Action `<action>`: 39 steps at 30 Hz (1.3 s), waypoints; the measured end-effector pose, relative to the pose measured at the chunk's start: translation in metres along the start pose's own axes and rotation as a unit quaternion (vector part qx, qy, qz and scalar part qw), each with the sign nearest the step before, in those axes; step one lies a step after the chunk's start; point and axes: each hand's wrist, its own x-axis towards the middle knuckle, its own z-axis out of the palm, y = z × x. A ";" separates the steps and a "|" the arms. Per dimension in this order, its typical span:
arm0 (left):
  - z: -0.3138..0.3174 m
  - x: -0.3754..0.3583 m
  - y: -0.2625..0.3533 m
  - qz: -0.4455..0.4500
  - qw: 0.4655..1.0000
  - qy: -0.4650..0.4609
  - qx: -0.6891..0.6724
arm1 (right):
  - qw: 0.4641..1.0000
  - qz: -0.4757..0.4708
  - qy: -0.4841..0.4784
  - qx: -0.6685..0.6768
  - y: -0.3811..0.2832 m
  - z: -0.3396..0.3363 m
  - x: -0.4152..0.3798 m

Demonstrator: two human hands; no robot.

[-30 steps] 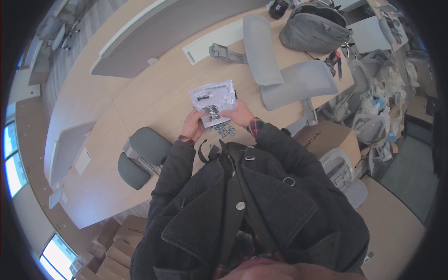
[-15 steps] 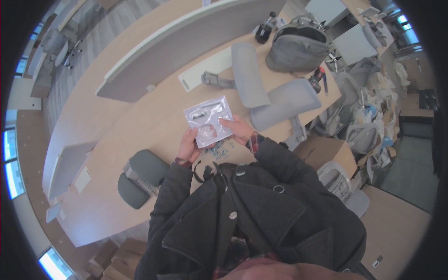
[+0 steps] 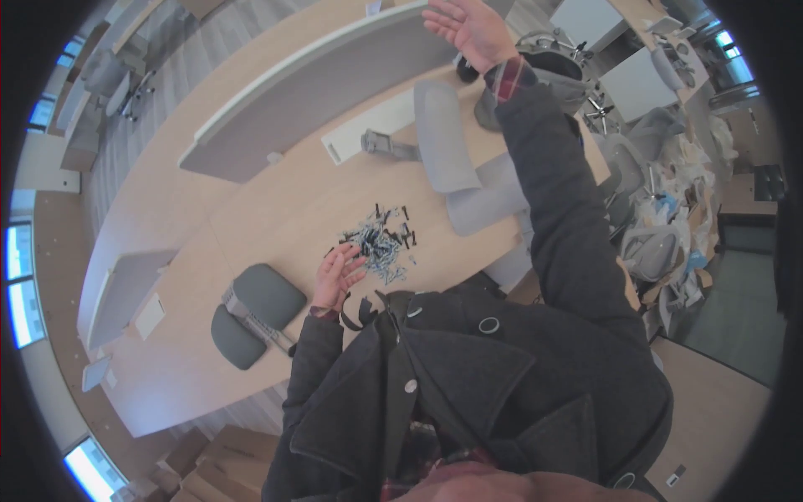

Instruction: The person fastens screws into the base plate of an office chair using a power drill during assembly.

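A loose pile of small screws and bolts [image 3: 383, 249], silvery and black, lies on the pale wooden desk [image 3: 284, 209]. My left hand [image 3: 336, 274] is at the pile's near left edge, palm up, fingers apart, with nothing visible in it. Far from the pile, my right hand [image 3: 470, 32] is raised at the top of the view, beyond the grey chair parts and next to the desk divider. Its fingers are spread and no object shows in it.
Grey chair backs [image 3: 443, 138] lie right of the pile. A dark green cushioned part [image 3: 268, 289] is on the left. A long divider [image 3: 309, 88] crosses the desk. Behind my right arm is a grey bag [image 3: 559, 74]; chairs and plastic wrapping [image 3: 669, 197] crowd the right.
The clear plastic packet that both hands held is out of sight. My right hand has swung up and away; my left has opened, staying near the pile, which is now uncovered.
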 end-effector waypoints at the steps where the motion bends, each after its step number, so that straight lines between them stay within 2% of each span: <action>1: -0.003 -0.002 -0.004 0.004 0.999 0.031 0.008 | 0.999 0.029 0.005 -0.029 0.003 0.004 -0.009; 6: -0.015 -0.013 -0.023 0.011 0.982 0.185 0.017 | 0.975 0.185 0.021 -0.118 0.051 0.015 -0.099; 9: -0.026 -0.017 -0.028 0.023 0.960 0.265 0.081 | 0.949 0.276 0.053 -0.143 0.096 0.009 -0.185; 12: -0.030 -0.016 -0.031 -0.003 0.931 0.321 0.175 | 0.906 0.337 0.088 -0.242 0.135 0.005 -0.281; 15: -0.037 -0.004 -0.045 -0.009 0.896 0.279 0.345 | 0.861 0.379 0.113 -0.319 0.166 0.001 -0.371; 18: -0.026 0.000 -0.050 -0.013 0.846 0.196 0.496 | 0.837 0.411 0.067 -0.355 0.161 0.016 -0.428; 21: -0.025 0.000 -0.063 0.003 0.759 0.091 0.645 | 0.803 0.449 0.046 -0.389 0.159 0.027 -0.469; 23: -0.003 -0.004 -0.056 -0.080 0.687 0.000 0.722 | 0.776 0.495 0.063 -0.386 0.153 0.035 -0.490; 27: -0.004 -0.010 -0.068 -0.131 0.584 -0.096 0.795 | 0.760 0.526 0.116 -0.365 0.159 0.040 -0.543; 32: -0.055 0.011 -0.096 -0.001 0.607 -0.139 0.782 | 0.740 0.558 0.204 -0.316 0.151 0.056 -0.587; 36: -0.071 0.019 -0.094 0.037 0.613 -0.152 0.774 | 0.731 0.569 0.257 -0.275 0.153 0.060 -0.619; 39: -0.080 0.029 -0.098 0.097 0.618 -0.138 0.768 | 0.723 0.556 0.309 -0.270 0.166 0.052 -0.645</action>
